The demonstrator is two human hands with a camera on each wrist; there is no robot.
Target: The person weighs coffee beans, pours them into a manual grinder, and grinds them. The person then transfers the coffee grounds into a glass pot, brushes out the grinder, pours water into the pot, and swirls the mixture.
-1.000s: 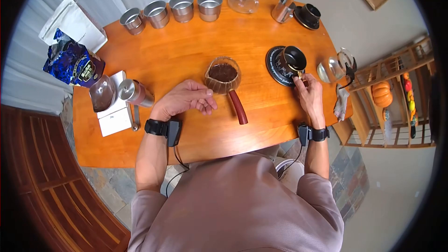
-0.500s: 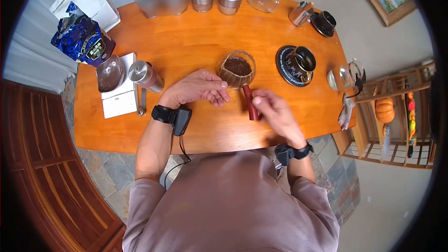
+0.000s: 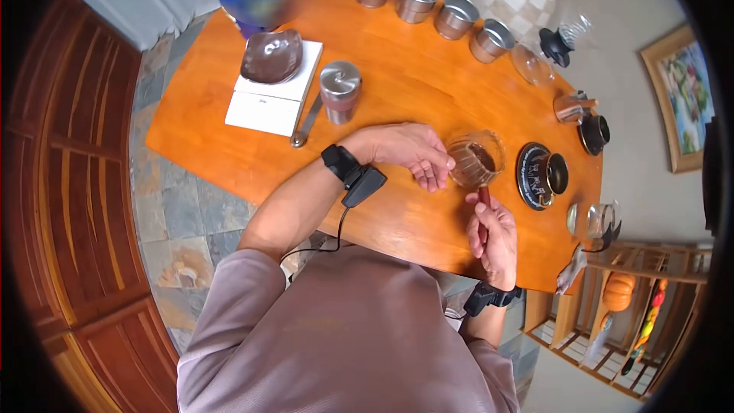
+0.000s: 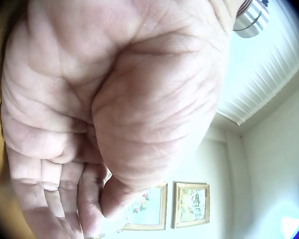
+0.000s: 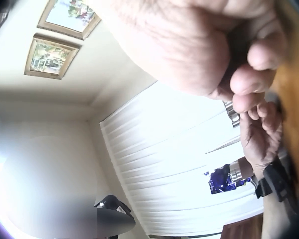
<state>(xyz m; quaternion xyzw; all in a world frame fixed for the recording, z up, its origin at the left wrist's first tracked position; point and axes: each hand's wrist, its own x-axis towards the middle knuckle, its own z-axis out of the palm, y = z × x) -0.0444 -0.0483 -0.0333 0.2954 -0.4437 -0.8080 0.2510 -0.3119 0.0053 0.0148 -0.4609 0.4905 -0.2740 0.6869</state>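
Observation:
In the head view, a ribbed glass pot [image 3: 474, 159] with dark brown contents has a red-brown wooden handle [image 3: 484, 196] pointing towards the person. My right hand [image 3: 493, 237] grips that handle with curled fingers. To the left of the pot is my left hand [image 3: 413, 154], its fingers loosely bent and its thumb tip right at the glass. The left wrist view shows the palm [image 4: 154, 99] with the fingers extended and nothing held. To the pot's right, a black cup [image 3: 556, 173] sits on a black saucer with white lettering [image 3: 533, 187].
A metal-and-brown grinder [image 3: 340, 92] stands near the left forearm, beside a white scale [image 3: 264, 112] bearing a brown dish [image 3: 271, 57]. Several metal cups [image 3: 417, 0] line the far edge. A glass kettle [image 3: 592, 219] and cloth [image 3: 570, 271] lie at the right edge.
My right hand has left the black cup's handle, moved left and taken hold of the pot's wooden handle. The left hand stays beside the pot. The head view has turned to the left.

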